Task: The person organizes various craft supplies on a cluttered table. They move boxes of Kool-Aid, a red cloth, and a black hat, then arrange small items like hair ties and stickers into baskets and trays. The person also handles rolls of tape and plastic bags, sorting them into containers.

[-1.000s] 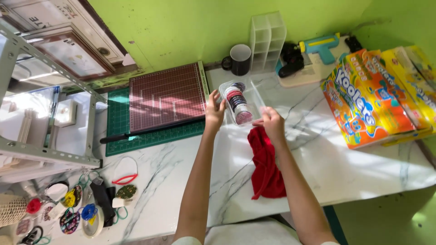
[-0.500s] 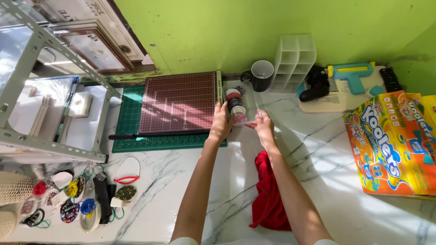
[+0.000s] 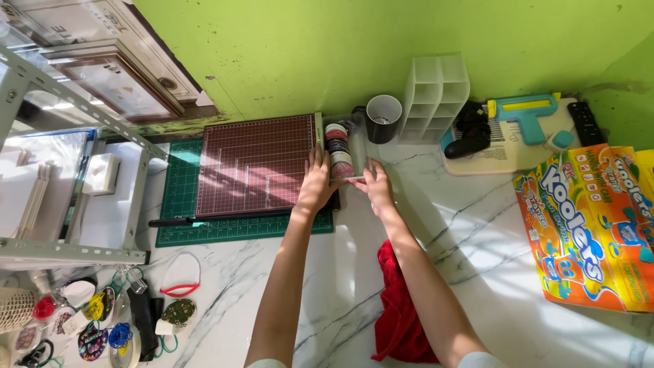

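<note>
Looking down from the head camera, both bare arms reach forward over a white marble-patterned worktop (image 3: 286, 320). The left hand (image 3: 315, 182) and the right hand (image 3: 374, 188) press from either side against a clear plastic box of coloured tape rolls (image 3: 343, 146), fingers curled round its near corners so that each hand grips it. The box lies flat on the worktop, just beside the right edge of a dark red gridded cutting board (image 3: 255, 165), which rests on a green cutting mat (image 3: 178, 204). Touching or nearly touching the box's far end stands a black mug (image 3: 383, 117), and next to that a white plastic compartment organiser (image 3: 436, 99) against the green wall (image 3: 327, 48). Under the right forearm lies a crumpled red cloth (image 3: 398, 320). Well off to the right sits a bright orange and yellow cardboard carton (image 3: 596, 228), with a teal handheld tool (image 3: 524, 112) behind it.
</note>
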